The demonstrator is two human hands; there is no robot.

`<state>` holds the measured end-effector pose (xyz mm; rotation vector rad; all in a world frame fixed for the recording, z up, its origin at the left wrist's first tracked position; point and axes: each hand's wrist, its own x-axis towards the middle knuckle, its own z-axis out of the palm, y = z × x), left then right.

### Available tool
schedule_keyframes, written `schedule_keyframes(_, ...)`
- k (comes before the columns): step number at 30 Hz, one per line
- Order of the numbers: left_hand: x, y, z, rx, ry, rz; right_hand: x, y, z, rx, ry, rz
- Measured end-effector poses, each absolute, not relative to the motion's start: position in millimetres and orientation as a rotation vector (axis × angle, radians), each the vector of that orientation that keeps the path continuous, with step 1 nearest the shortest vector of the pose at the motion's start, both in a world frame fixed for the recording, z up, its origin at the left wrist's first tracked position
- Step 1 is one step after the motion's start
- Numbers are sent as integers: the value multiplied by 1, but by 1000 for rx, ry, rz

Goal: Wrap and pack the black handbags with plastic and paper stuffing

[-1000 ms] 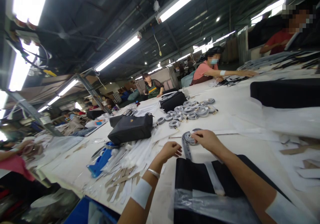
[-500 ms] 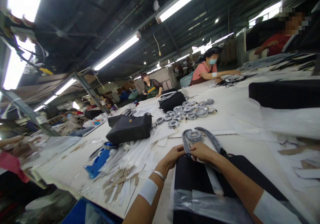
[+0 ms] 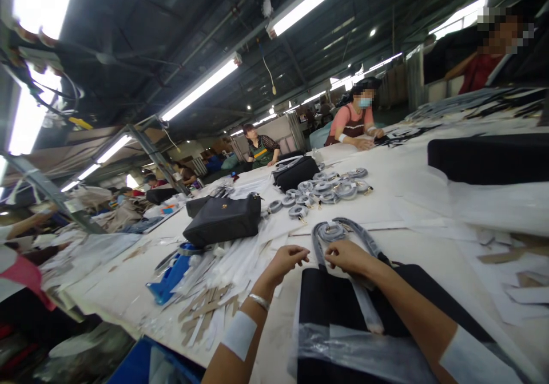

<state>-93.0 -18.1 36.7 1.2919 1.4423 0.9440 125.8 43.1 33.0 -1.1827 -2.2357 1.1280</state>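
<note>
A black bag [image 3: 334, 304] partly wrapped in clear plastic lies on the white table [image 3: 412, 212] in front of me. Its grey wrapped strap [image 3: 332, 232] loops out from the bag's far edge, with a rolled coil at the loop's top. My right hand [image 3: 349, 256] rests closed on the strap where it meets the bag. My left hand [image 3: 287, 258] hovers just left of the strap, fingers curled, holding nothing I can make out.
A pile of rolled grey straps [image 3: 326, 189] lies further back, beside two black handbags [image 3: 223, 219] [image 3: 295, 172]. White strips and a blue holder [image 3: 171, 275] lie at the left. A black slab [image 3: 489, 158] sits at the right. Other people work along the table.
My right hand drew back from the coiled strap to the bag's edge, leaving the strap laid out in a loop. My left hand came to the strap, then moved slightly left of it.
</note>
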Motion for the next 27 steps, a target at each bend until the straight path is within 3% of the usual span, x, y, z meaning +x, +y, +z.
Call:
schedule_keyframes(3,-101,-31,43,1201,1404,1039,129,44,40,-1156,-2125,1147)
schedule_keyframes(13,-90,-53,36,945,1065,1276,125,27,52,-714,-2103,1655)
schedule_keyframes(27,-69,-41,39,1278,1233,1344,117,35,32,-753,-2161,1217)
